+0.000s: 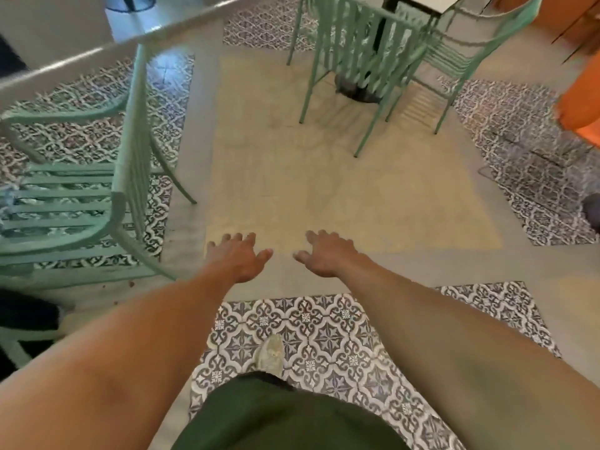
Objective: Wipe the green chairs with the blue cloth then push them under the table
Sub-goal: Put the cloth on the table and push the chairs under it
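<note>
I am standing in what is looking like a café or restaurant dining area: mint-green slatted metal chairs (74, 203) are sitting at a grey-edged table (107, 48), more green chairs (367, 50) are crowding a second white-topped table (425, 1), and grey-and-white patterned floor tiles (311, 336) are bordering plain beige paving.

A slatted green chair (74, 203) stands left; two more green chairs (367, 60) flank a far table (425, 1).

My arms are bare to the elbow and beyond, with no sleeves, watch or rings on my left hand (238, 258) or right hand (326, 254). I wear dark green trousers (285, 417) and a pale, worn grey-green shoe (269, 355).
</note>
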Motion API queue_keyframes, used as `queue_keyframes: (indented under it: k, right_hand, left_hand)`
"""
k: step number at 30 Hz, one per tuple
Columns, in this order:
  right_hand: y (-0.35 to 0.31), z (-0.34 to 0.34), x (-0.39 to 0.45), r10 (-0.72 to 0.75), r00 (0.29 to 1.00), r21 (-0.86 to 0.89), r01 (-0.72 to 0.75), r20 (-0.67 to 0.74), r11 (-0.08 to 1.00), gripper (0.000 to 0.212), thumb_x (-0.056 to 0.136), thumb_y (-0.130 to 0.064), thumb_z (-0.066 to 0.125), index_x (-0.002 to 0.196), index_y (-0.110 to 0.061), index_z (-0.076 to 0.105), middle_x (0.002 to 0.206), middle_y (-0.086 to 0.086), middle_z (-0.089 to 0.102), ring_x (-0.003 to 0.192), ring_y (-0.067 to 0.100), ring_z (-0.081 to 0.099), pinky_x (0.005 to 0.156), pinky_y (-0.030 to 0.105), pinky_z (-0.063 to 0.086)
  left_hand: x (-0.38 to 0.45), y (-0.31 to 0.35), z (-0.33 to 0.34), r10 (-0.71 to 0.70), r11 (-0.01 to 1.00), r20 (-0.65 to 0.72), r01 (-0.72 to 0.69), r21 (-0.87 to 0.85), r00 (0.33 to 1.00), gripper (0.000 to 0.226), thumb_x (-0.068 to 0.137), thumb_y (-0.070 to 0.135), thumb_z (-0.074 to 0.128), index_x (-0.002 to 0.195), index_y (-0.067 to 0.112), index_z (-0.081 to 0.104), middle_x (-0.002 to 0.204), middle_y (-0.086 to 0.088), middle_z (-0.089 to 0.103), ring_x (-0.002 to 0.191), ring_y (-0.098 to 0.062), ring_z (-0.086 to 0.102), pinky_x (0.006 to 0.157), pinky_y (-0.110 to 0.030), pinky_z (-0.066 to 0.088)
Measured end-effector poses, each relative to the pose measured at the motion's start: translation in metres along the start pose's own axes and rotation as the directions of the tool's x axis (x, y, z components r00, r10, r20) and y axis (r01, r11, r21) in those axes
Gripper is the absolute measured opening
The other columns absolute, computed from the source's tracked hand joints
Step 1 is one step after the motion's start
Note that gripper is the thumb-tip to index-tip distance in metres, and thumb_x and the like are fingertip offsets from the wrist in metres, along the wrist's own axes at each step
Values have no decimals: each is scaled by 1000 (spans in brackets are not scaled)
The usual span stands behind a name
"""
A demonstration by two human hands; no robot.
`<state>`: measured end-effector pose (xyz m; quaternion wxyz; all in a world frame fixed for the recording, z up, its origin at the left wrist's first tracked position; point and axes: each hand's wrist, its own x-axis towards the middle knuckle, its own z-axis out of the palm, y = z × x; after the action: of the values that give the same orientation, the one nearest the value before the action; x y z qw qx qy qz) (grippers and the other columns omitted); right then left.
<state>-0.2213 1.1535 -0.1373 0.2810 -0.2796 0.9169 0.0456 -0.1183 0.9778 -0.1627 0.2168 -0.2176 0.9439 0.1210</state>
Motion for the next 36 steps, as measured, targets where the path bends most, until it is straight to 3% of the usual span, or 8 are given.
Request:
queue_keyframes:
  k: [11,18,24,30,33,36]
  right_hand:
    - [-10,-118,180,-230,973,-126,227,-12,966,68,90,-63,34,145,-23,27,149,10,35,133,34,34,101,53,34]
    - [-33,-180,300,-472,870,-293,492,141,820,64,91,-62,36,141,-22,31,146,11,37,132,35,34,101,53,33]
    - [-117,-243,363,-704,680,-403,715,208,571,68,90,-62,39,144,-22,29,147,12,37,133,34,34,101,53,34]
    - [-248,-278,379,-928,336,-370,892,159,260,72,87,-61,45,144,-21,27,151,14,31,138,35,27,106,59,31]
    - [-304,-286,388,-970,205,-417,899,131,134,80,83,-60,52,147,-24,20,155,14,21,142,37,19,108,64,22]
    - [-338,-286,404,-973,165,-445,892,163,77,98,75,-59,61,149,-26,6,158,14,11,144,38,11,110,66,17]
  left_hand:
    - [141,-17,-89,-216,975,-39,213,-64,976,70,89,67,28,141,20,36,146,-12,41,134,-34,33,106,-54,31]
    - [211,-23,-113,-510,837,-18,491,-242,860,71,89,67,29,142,20,36,149,-12,37,137,-32,30,108,-52,25]
    - [227,-48,-151,-767,613,-71,694,-378,638,73,90,65,23,149,20,25,156,-12,25,143,-32,19,113,-55,16]
    - [212,-110,-187,-910,413,-239,787,-458,339,82,88,65,32,152,18,12,160,-13,10,147,-30,2,116,-57,3]
    - [202,-147,-185,-937,345,-221,823,-452,272,97,78,75,38,152,20,5,161,-12,2,147,-31,-1,115,-57,2]
    - [196,-179,-170,-961,275,-93,848,-453,262,107,71,79,49,152,25,4,161,-11,1,147,-31,0,115,-57,3]
